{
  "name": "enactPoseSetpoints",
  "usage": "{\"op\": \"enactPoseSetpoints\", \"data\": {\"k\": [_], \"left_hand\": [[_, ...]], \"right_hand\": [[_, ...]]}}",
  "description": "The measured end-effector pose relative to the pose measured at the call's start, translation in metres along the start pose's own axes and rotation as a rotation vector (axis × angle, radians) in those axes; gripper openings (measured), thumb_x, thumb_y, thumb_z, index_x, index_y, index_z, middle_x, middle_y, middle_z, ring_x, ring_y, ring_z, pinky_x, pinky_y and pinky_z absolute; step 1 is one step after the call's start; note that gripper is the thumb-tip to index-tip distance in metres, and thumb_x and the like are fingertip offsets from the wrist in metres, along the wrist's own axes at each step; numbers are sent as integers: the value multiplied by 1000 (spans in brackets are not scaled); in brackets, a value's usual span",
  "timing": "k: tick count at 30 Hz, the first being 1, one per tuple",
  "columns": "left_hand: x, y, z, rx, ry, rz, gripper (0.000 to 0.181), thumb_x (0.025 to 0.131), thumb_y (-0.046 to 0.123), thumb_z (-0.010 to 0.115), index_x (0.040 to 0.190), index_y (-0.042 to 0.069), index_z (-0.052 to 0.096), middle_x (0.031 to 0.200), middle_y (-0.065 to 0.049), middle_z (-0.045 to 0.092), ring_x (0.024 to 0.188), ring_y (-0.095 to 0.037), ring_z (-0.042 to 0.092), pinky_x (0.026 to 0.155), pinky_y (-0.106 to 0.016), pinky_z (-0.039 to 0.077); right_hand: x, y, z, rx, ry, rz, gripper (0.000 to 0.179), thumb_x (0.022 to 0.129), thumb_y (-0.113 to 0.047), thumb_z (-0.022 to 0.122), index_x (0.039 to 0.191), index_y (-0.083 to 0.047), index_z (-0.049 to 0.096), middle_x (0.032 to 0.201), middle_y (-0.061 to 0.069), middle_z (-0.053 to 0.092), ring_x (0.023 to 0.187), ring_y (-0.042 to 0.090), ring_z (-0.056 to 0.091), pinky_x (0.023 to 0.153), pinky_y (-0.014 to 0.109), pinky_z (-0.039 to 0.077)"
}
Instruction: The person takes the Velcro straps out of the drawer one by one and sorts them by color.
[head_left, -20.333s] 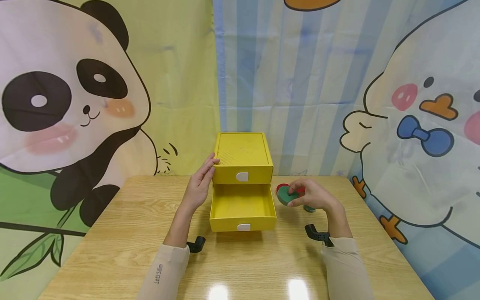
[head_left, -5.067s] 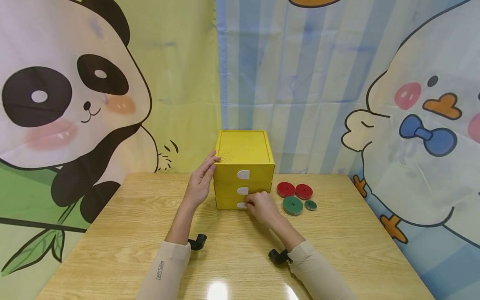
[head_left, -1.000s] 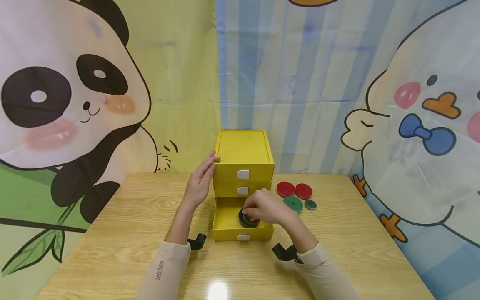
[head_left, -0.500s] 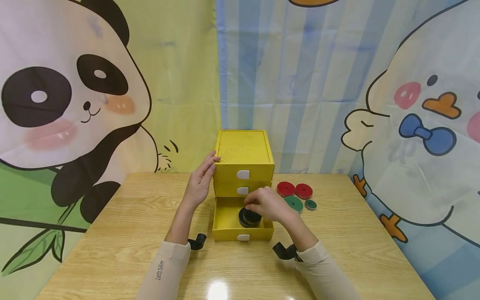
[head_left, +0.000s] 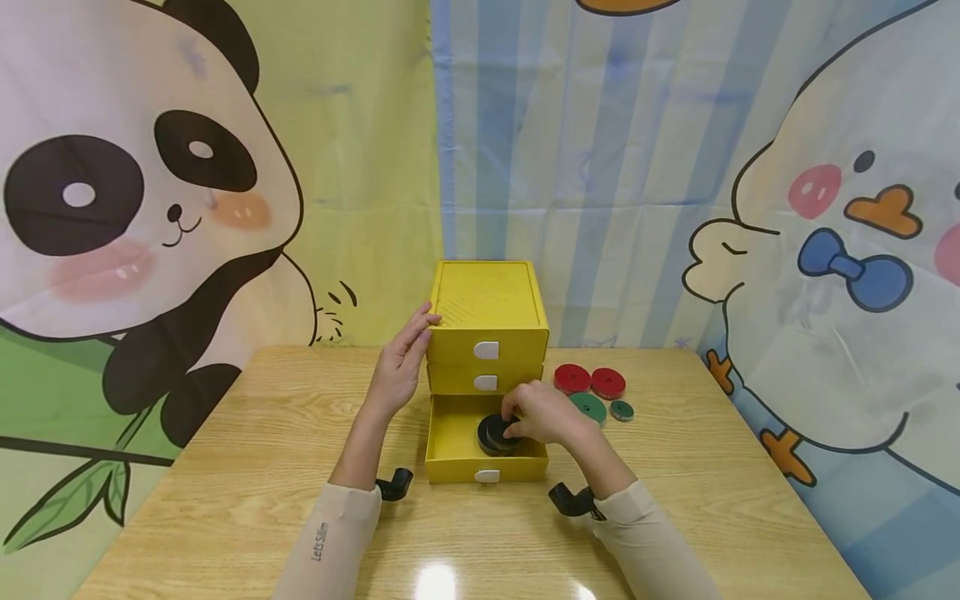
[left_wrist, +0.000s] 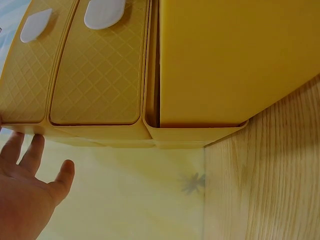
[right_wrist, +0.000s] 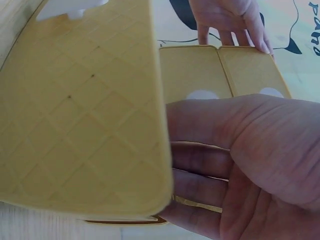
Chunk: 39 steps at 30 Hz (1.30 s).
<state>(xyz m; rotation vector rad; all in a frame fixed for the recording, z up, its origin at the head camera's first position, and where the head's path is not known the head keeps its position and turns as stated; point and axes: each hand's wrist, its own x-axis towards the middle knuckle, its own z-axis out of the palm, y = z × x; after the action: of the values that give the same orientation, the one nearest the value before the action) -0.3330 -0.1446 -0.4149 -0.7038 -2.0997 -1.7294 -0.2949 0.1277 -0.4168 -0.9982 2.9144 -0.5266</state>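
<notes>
A small yellow drawer unit stands near the back of the table. My left hand rests against its left side, fingertips at the top edge. In the left wrist view the left hand's fingers look straight and touch the wall. The bottom drawer is pulled out. Two black discs lie in it, one partly over the other. My right hand reaches into the drawer, with thumb and fingers curled at the upper black disc's right edge. In the right wrist view the drawer front hides the fingertips and the discs.
Right of the unit lie two red discs, a larger green disc partly behind the right hand, and a small green disc. The upper two drawers are closed, with white tabs. Printed cloth hangs behind the table.
Since five seconds ago the bottom drawer has been pulled out, showing black discs. Over the last half second my right hand lowered onto the upper disc. My left hand stayed put.
</notes>
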Motion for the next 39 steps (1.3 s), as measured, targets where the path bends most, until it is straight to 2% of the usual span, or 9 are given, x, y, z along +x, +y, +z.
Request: {"op": "enactPoseSetpoints", "data": {"k": [3, 9, 19, 29, 34, 39], "left_hand": [[0, 0, 0, 11, 0, 1, 35, 114, 20, 42, 142, 12, 60, 171, -2, 31, 159, -18, 26, 126, -44, 29], [-1, 0, -2, 15, -3, 13, 34, 114, 28, 44, 141, 18, 62, 170, 4, 34, 158, -15, 28, 126, -42, 31], [-1, -1, -2, 27, -8, 23, 35, 114, 31, 43, 142, 21, 62, 171, 0, 32, 158, -15, 28, 126, -44, 31], [-1, -1, -2, 23, -7, 25, 35, 114, 30, 43, 142, 19, 61, 171, -1, 32, 159, -17, 27, 126, -44, 31], [-1, -1, -2, 17, -6, 24, 35, 114, 32, 43, 141, 20, 62, 172, -2, 31, 159, -14, 27, 126, -39, 31], [-1, -1, -2, 6, -13, 27, 35, 114, 30, 42, 142, 18, 61, 172, -3, 30, 159, -16, 26, 126, -40, 30]], "right_hand": [[0, 2, 2, -16, -28, -14, 21, 81, -24, 92, 93, -13, 80, 90, -2, 75, 75, 15, 55, 68, 31, 49], [1, 4, 4, -22, -56, -1, 25, 78, -28, 94, 94, -15, 80, 95, -2, 76, 80, 14, 58, 73, 33, 52], [2, 6, 8, -33, -91, 14, 26, 78, -26, 94, 94, -16, 77, 98, -2, 75, 90, 16, 62, 84, 38, 56], [3, 5, 11, -51, -122, 57, 29, 77, -25, 94, 93, -17, 72, 93, -2, 69, 89, 17, 57, 83, 37, 53], [3, 5, 10, -48, -117, 58, 28, 78, -26, 94, 92, -18, 71, 93, -2, 69, 88, 16, 57, 81, 36, 53], [3, 5, 10, -47, -118, 56, 29, 77, -27, 94, 92, -17, 71, 92, -3, 69, 86, 16, 56, 78, 35, 52]]}}
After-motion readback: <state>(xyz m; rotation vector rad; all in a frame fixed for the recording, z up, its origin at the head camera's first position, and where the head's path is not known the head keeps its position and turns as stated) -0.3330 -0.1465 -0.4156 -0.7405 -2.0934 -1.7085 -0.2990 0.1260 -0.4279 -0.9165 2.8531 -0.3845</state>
